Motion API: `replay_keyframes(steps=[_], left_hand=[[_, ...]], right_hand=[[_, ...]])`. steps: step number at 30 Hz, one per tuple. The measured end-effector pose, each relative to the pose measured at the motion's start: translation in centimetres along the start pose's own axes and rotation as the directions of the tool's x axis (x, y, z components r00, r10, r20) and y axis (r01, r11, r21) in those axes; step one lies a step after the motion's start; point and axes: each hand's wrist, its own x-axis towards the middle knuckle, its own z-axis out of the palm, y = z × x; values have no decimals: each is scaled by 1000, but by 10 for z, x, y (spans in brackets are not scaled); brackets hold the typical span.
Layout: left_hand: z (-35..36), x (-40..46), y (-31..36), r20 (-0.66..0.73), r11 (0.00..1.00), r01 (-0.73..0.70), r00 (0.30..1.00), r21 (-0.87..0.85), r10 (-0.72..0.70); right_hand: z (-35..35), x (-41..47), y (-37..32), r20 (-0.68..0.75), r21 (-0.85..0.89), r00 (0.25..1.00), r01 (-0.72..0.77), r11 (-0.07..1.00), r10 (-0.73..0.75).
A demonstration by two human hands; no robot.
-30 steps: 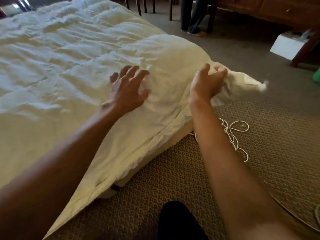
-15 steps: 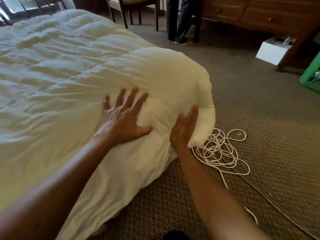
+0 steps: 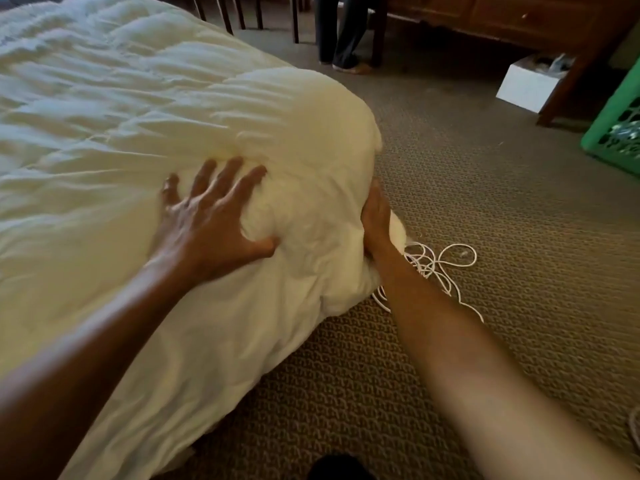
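A cream-white quilted comforter [image 3: 145,109] covers the bed and bulges over its near corner. My left hand [image 3: 211,220] lies flat on top of that bulge with its fingers spread, pressing into the fabric. My right hand [image 3: 375,220] presses edge-on against the side of the corner, fingers straight and partly sunk into the fold. The corner of the comforter [image 3: 311,157] is rounded and hangs down over the bed's edge toward the carpet.
A tangled white cord [image 3: 436,268] lies on the patterned carpet beside the bed corner. A green laundry basket [image 3: 620,123] stands at the right edge. A white box [image 3: 526,88] sits by a wooden dresser [image 3: 519,19]. A person's legs [image 3: 339,32] and chair legs stand at the back.
My right hand let go of the bunched comforter corner it gripped out to the right and now presses flat against the tucked side. My left hand slid slightly toward me on top.
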Motion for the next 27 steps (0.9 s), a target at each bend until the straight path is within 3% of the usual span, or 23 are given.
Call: replay_keyframes(steps=[3, 5, 7, 8, 10, 11, 13, 15, 17, 18, 19, 21, 24, 26, 27], left_hand=[[1, 0, 2, -4, 1000, 4, 1000, 10, -4], [0, 1, 2, 5, 1000, 3, 1000, 19, -3], [-1, 1, 1, 11, 1000, -1, 1000, 17, 1], [-1, 1, 1, 9, 1000, 1, 1000, 13, -1], [0, 0, 1, 14, 1000, 5, 1000, 13, -5], [0, 0, 0, 16, 1000, 8, 1000, 15, -8], [0, 1, -1, 10, 1000, 10, 1000, 23, -10], [0, -1, 2, 7, 1000, 7, 1000, 29, -7], [1, -1, 2, 1, 999, 0, 1000, 39, 0], [0, -1, 1, -3, 998, -1, 1000, 55, 1], [-1, -2, 2, -8, 997, -7, 1000, 79, 8], [2, -8, 9, -51, 986, -51, 997, 157, 59], [27, -38, 30, -193, 942, -134, 961, 308, 199], [63, -74, 30, -193, 885, -282, 909, 371, 371], [82, -98, 22, -101, 844, -378, 890, 380, 444]], right_hand=[[-11, 13, 49, 145, -278, 983, -73, 958, 117], [-29, 41, 33, 28, -366, 992, -101, 925, 119], [-42, 64, -8, -197, -189, 978, -99, 977, 61], [-46, 67, -34, -272, -46, 962, 3, 999, -15], [-36, 50, -74, -319, 176, 928, 258, 950, -193], [-24, 38, -68, -272, 211, 923, 334, 919, -274], [4, 7, -8, -84, 129, 972, 228, 965, -219], [16, -25, 77, 85, -16, 995, -43, 999, 44], [7, -41, 125, 148, -193, 958, -217, 957, 247], [-4, -43, 122, 95, -265, 951, -261, 928, 294], [-12, -44, 104, -2, -273, 963, -259, 927, 268], [-24, -42, 41, -191, -128, 973, -154, 980, 128], [-16, -45, -61, -406, 36, 896, 215, 976, -182], [14, -64, -65, -384, -73, 838, 390, 918, -387], [33, -82, -41, -295, -150, 870, 366, 918, -395]])
